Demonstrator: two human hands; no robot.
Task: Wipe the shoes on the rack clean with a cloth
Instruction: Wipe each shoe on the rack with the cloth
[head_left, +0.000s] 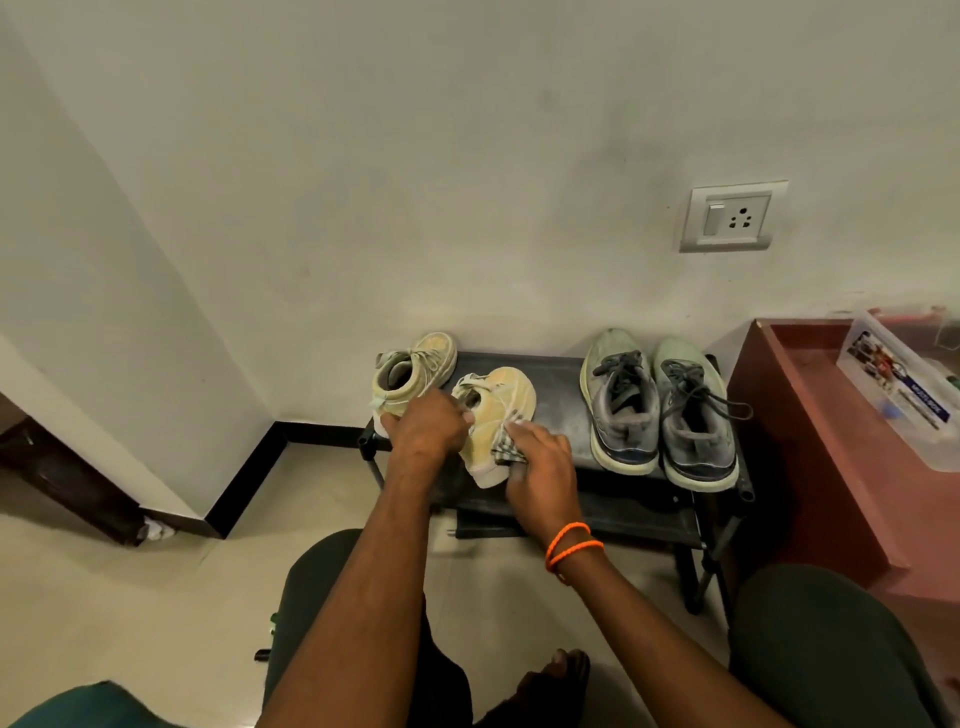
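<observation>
Two hands work on one yellow shoe at the front left of the rack. Right hand: fingers lie fairly straight and close together, pressing a checked cloth flat against the shoe's right side, near the heel. Cloth shows only as a small patch between palm and shoe; the rest is hidden under the hand. Left hand: fingers curled over the shoe's collar from the left, gripping it; fingertips hidden inside or behind the opening, so exact hold cannot be told. The shoe stands upright on its sole, toe toward the wall, heel toward the person.

Second yellow shoe stands just behind and left of the first, at the rack's back left corner, partly covered by the left hand. Grey pair of shoes sits side by side at the right end of the rack, laces loose, well apart from the hands. Rack top is dark and dusty-looking; a lower shelf shows beneath.

Orange bands circle the right wrist. Wall socket is above the grey pair. A reddish cabinet stands right of the rack, carrying a clear plastic box.
</observation>
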